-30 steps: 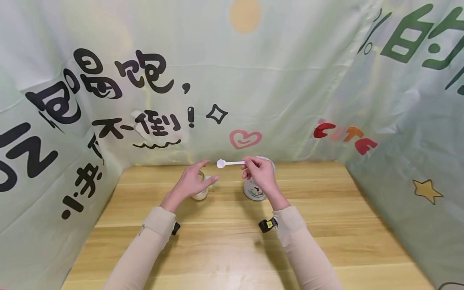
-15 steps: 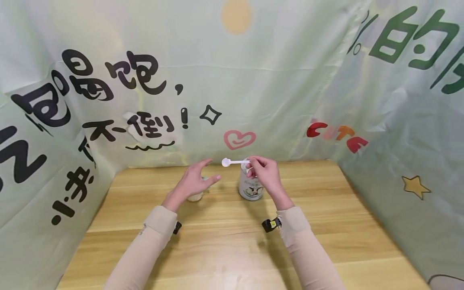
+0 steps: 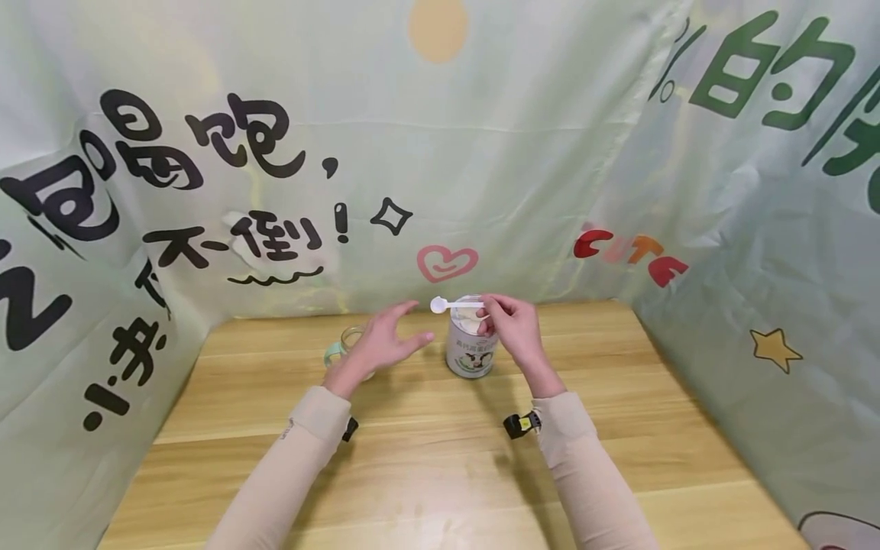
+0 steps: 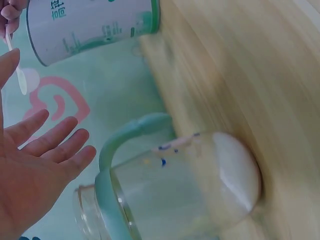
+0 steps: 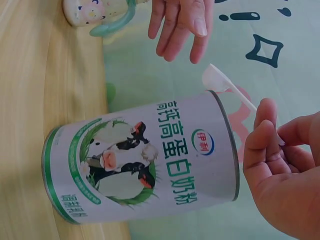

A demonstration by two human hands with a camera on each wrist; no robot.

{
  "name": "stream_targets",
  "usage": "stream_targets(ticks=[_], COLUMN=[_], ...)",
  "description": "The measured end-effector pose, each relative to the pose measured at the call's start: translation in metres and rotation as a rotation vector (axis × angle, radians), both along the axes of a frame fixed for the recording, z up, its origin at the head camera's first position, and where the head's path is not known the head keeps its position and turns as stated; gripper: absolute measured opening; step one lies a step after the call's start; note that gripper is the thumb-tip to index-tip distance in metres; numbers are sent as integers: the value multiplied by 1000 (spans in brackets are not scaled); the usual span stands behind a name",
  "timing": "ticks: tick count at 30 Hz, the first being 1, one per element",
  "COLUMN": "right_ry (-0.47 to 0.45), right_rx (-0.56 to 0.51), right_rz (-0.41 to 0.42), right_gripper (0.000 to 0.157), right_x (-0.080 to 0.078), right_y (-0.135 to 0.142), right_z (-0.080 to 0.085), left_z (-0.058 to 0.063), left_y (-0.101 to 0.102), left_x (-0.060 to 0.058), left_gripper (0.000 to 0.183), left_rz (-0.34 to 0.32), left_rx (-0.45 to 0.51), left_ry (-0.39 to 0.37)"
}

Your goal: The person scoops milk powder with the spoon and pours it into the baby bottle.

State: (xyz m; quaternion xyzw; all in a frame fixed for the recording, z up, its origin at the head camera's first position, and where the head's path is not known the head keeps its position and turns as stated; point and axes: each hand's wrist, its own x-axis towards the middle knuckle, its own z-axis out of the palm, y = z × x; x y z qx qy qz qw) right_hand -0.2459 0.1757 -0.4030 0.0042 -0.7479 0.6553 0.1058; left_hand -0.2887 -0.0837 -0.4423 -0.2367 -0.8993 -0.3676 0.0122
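My right hand (image 3: 516, 327) pinches the handle of a white measuring scoop (image 3: 439, 305) between thumb and fingers. Its bowl sticks out leftward, just left of the milk powder can (image 3: 470, 356). The can stands upright with its top off, and pale powder shows inside; a cow is printed on its side (image 5: 150, 165). Held in the air left of the scoop, my left hand (image 3: 386, 344) has its fingers spread and touches nothing. Partly behind that hand stands a clear bottle (image 3: 353, 336) with pale green handles. In the left wrist view the bottle (image 4: 175, 185) has a whitish bottom part.
A wooden table (image 3: 440, 473) carries the can and the bottle near its back edge. Printed cloth (image 3: 522, 191) hangs close behind and along both sides. Each wrist wears a small black camera (image 3: 519, 425).
The head view has turned slightly right. Both hands and the scoop have shifted right relative to the can, whose open top now shows. More of the bottle has come out from behind my left hand.
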Motion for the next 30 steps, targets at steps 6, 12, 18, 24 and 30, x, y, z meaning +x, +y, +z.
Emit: stream_targets(ticks=[6, 12, 18, 24, 30], right_ry=[-7, -11, 5, -1, -9], right_rx=[3, 30, 40, 23, 31], right_rz=[-33, -61, -66, -78, -95], right_gripper=[32, 31, 32, 34, 35], right_x=[3, 4, 5, 8, 10], right_y=[8, 17, 23, 29, 38], right_z=[0, 0, 0, -1, -3], left_z=[-2, -2, -2, -4, -3], left_y=[11, 20, 28, 37, 48], left_x=[0, 0, -1, -3, -3], left_gripper=[85, 86, 88, 91, 94], left_rz=[-26, -46, -51, -69, -76], left_rx=[-2, 2, 2, -14, -14], left_ry=[19, 20, 38, 37, 24])
